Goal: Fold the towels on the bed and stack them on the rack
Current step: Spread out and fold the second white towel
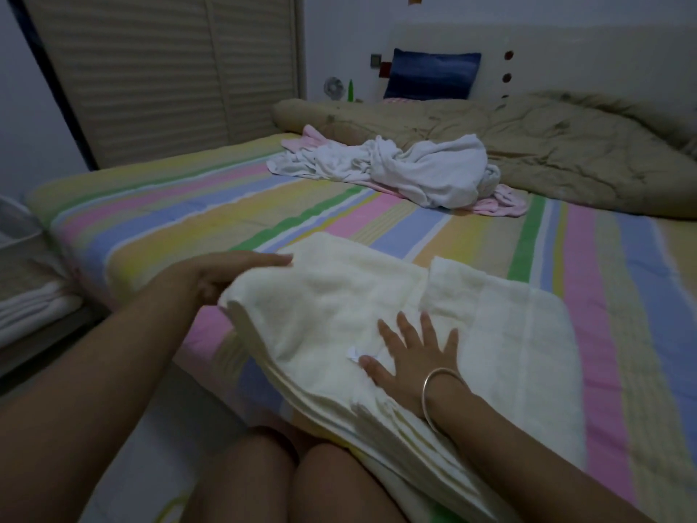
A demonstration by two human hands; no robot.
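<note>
A cream towel (332, 307), folded into several layers, lies on the near edge of the striped bed (158, 220). My right hand (411, 352) lies flat on top of it, fingers spread, a bangle on the wrist. My left hand (226, 271) has its fingers extended along the towel's left edge, with the fold partly lifted over it. A heap of unfolded white and pink towels (415, 168) lies farther back on the bed. At the far left, a rack (22, 235) holds folded white towels (34, 307).
A rumpled beige quilt (547, 149) covers the head of the bed, with a blue pillow (432, 75) behind it. A louvred wardrobe door (158, 66) stands at the left. My knees (294, 477) are against the bed's near edge.
</note>
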